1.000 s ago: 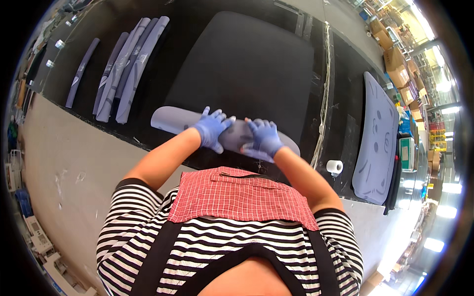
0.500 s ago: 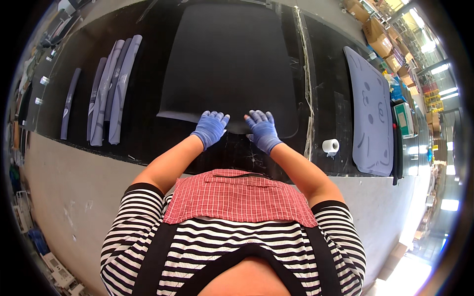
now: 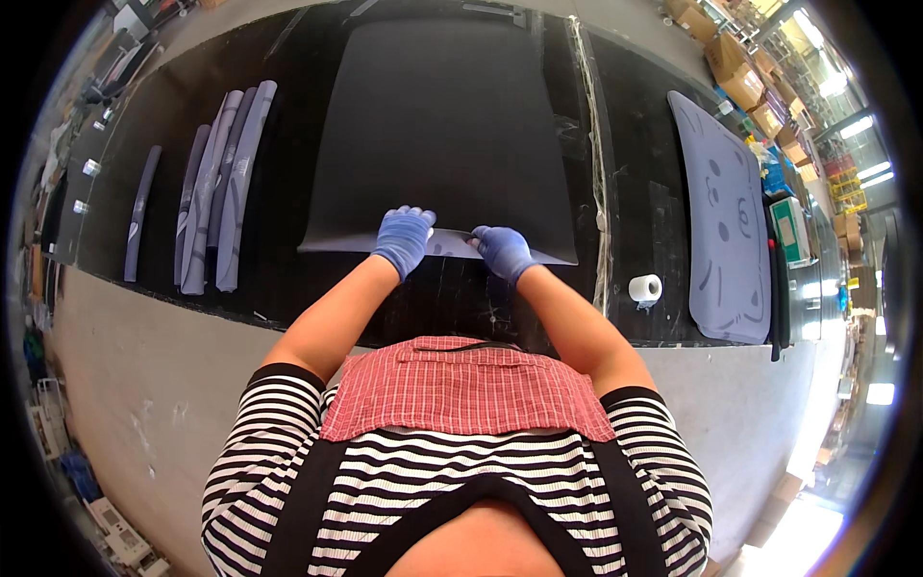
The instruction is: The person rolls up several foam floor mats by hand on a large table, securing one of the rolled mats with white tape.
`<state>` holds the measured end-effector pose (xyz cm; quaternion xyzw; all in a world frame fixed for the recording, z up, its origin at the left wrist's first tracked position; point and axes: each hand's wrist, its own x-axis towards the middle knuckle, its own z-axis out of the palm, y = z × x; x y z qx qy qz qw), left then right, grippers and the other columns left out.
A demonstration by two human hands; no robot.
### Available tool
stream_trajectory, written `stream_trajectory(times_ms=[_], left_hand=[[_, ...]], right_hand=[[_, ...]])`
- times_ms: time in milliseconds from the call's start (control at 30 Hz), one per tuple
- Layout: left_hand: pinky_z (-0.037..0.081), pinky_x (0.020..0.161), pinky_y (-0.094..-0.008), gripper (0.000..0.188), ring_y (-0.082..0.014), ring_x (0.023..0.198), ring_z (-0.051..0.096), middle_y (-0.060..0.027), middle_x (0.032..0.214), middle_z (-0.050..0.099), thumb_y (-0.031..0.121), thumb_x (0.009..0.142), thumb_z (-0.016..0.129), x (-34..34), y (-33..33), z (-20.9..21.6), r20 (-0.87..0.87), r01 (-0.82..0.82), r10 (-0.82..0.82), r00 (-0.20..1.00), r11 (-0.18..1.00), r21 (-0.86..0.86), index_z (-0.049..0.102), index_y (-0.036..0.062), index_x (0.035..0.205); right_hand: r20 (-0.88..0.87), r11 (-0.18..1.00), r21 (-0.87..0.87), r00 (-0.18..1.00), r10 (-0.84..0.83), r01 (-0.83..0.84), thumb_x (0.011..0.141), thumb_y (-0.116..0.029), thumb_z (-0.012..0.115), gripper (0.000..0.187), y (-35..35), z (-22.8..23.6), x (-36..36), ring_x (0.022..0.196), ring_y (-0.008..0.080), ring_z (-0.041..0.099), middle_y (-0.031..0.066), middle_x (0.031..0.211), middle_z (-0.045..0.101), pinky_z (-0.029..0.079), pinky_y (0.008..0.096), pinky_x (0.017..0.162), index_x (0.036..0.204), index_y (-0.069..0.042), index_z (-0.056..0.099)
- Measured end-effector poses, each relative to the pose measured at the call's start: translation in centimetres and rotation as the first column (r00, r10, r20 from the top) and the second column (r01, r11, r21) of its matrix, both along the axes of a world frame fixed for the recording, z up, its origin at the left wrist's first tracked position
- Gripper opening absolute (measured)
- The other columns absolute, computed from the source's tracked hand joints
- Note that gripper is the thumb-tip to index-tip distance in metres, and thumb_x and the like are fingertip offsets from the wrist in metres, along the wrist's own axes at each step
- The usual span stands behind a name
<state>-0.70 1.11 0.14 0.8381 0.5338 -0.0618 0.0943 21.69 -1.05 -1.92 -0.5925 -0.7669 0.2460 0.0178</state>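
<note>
A large mat (image 3: 442,125) lies in front of me with its black side up. Its near edge is turned up, so a strip of the grey-purple patterned side (image 3: 450,243) shows between my hands. Both hands wear blue work gloves. My left hand (image 3: 405,237) is closed over the turned-up edge, its fingers lying over the fold. My right hand (image 3: 502,252) has its fingers curled and pinches the same edge a little to the right. The parts of the mat under my fingers are hidden.
Several rolled grey-purple mats (image 3: 223,188) lie at the left, with one thinner roll (image 3: 143,213) farther out. A white tape roll (image 3: 645,288) stands at the right, near the table's front edge. Beyond it lies a flat patterned mat (image 3: 721,221) beside a green-and-white box (image 3: 790,231).
The mat's near edge has been lifted and folded over, showing more of its patterned underside. My right hand has gone from spread fingers to a pinch; my left fingers have closed on the edge.
</note>
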Motion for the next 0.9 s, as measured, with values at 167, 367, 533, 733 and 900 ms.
stream_trajectory(times_ms=[167, 367, 533, 733, 900], left_hand=[[0.034, 0.114, -0.0469, 0.045, -0.0242, 0.127, 0.055, -0.0066, 0.135, 0.062, 0.042, 0.093, 0.062, -0.1, -3.1, -3.1, 0.076, 0.127, -0.160, 0.984, 0.937, 0.325, 0.064, 0.0133, 0.128], [0.037, 0.111, -0.0461, 0.043, -0.0244, 0.126, 0.055, -0.0063, 0.134, 0.061, 0.039, 0.093, 0.062, -0.7, -4.2, -4.2, 0.080, 0.126, -0.146, 0.986, 0.968, 0.217, 0.064, 0.0134, 0.127], [0.045, 0.100, -0.0452, 0.032, -0.0276, 0.117, 0.058, -0.0089, 0.120, 0.063, 0.035, 0.091, 0.063, -0.7, -5.9, -5.5, 0.161, 0.177, -0.233, 0.959, 0.936, 0.304, 0.068, 0.0135, 0.114], [0.043, 0.101, -0.0460, 0.024, -0.0280, 0.111, 0.058, -0.0063, 0.110, 0.065, 0.028, 0.092, 0.060, -0.9, -7.0, -4.7, 0.200, 0.145, -0.242, 0.949, 0.903, 0.405, 0.070, 0.0150, 0.110], [0.045, 0.091, -0.0440, 0.021, -0.0268, 0.102, 0.061, -0.0054, 0.101, 0.068, 0.028, 0.092, 0.059, 0.0, -6.4, -5.4, 0.262, -0.001, -0.071, 0.962, 0.964, 0.265, 0.071, 0.0175, 0.105]], right_hand=[[-0.101, 0.986, -0.164, 0.995, 0.020, -0.036, 0.094, -0.035, 0.067, 0.032, 3.4, 0.8, 0.5, 0.102, 0.0357, 0.068, 0.0150, 0.107, 0.074, 0.052, 0.0432, 0.091, 0.112, -0.010, 0.073], [-0.025, 0.845, 0.439, 0.936, 0.350, -0.305, 0.075, -0.024, 0.075, 0.020, -0.7, 2.5, -2.9, 0.090, 0.0307, 0.068, 0.0082, 0.087, 0.070, 0.055, 0.0416, 0.084, 0.092, -0.014, 0.072], [0.060, 0.855, 0.495, 0.988, 0.143, -0.154, 0.090, -0.032, 0.068, 0.030, -5.4, -3.4, -2.8, 0.135, 0.0237, 0.048, 0.0016, 0.133, 0.064, 0.027, 0.0498, 0.119, 0.117, -0.019, 0.071], [0.073, 0.895, 0.442, 0.997, 0.029, -0.058, 0.091, -0.033, 0.065, 0.017, -6.0, -2.5, -3.4, 0.114, 0.0254, 0.058, 0.0029, 0.107, 0.069, 0.040, 0.0466, 0.100, 0.099, -0.018, 0.071], [0.138, 0.970, 0.228, 0.989, 0.054, -0.085, 0.096, -0.036, 0.059, 0.023, -4.0, -2.3, -3.5, 0.094, 0.0276, 0.069, 0.0080, 0.095, 0.072, 0.052, 0.0438, 0.084, 0.099, -0.019, 0.073]])
